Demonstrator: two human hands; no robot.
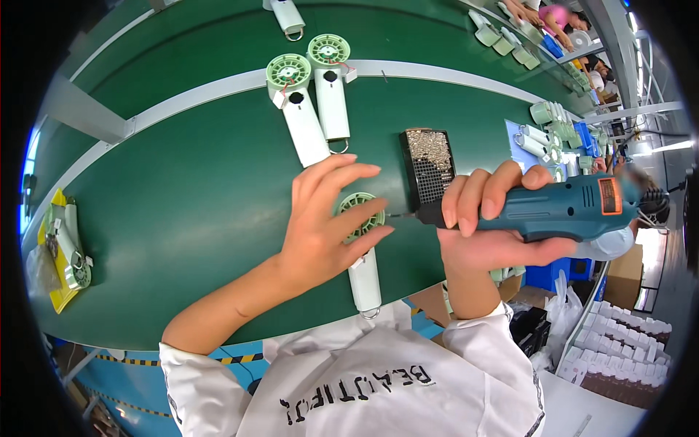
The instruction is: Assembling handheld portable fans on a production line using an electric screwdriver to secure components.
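In my right hand (495,218) is a teal electric screwdriver (568,207), held level with its thin bit pointing left. The bit's tip is beside the round green head of a white handheld fan (365,280), which lies with its handle toward me. Over that fan head is my left hand (324,226), fingers spread and partly covering it; whether the fingertips touch it I cannot tell. Behind the screwdriver's nose lies a black screw tray (429,164), its far part heaped with small screws. Two more open fans, a nearer one (302,120) and a farther one (331,91), lie beyond my left hand.
The green table (196,197) has a pale rail along its far side. A yellow bag (62,255) with fan parts lies at the left. More fans (542,142) sit on the right, near boxes of white parts (619,346). Other people work at the far right.
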